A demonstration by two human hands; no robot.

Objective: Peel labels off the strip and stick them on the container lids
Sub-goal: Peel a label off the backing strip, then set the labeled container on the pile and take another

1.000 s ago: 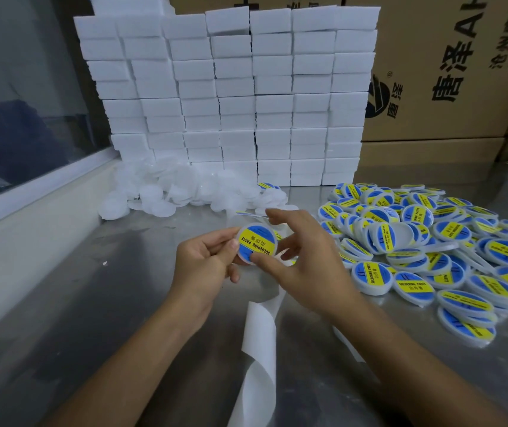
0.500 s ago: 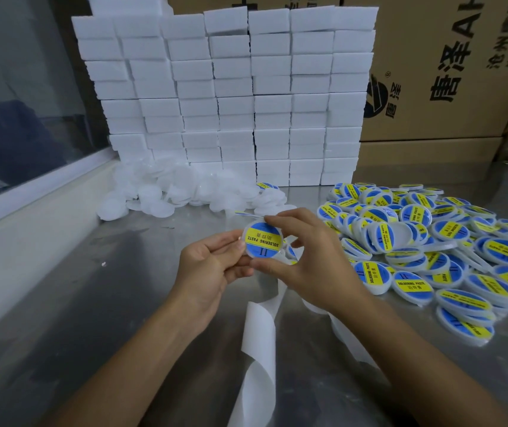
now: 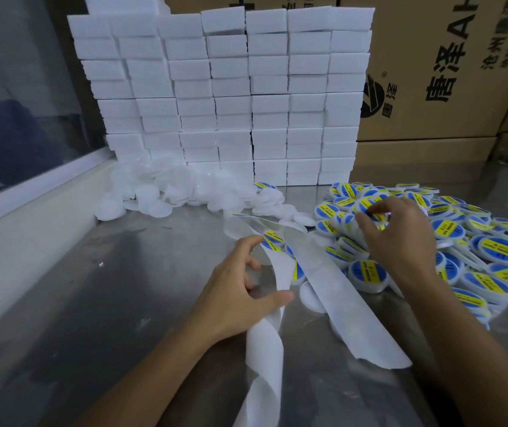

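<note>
A white backing strip [image 3: 333,282] with blue-and-yellow round labels [image 3: 272,240] lies curled across the metal table [image 3: 98,303]. My left hand [image 3: 237,294] holds the strip, thumb lying over it and forefinger tip beside a label. My right hand [image 3: 400,238] reaches over the pile of labelled lids [image 3: 493,251] at the right, its curled fingertips pinching one labelled lid [image 3: 370,208] at the top of the pile. Plain white lids [image 3: 166,195] lie in a heap at the back left.
A wall of stacked white foam blocks [image 3: 231,103] stands behind the lids. Printed cardboard boxes [image 3: 447,72] fill the back right. A window ledge [image 3: 30,195] runs along the left side of the table. One loose white lid [image 3: 311,297] lies under the strip.
My right hand carried the freshly labelled lid from in front of me over to the labelled pile. My left hand let go of that lid and dropped to the strip.
</note>
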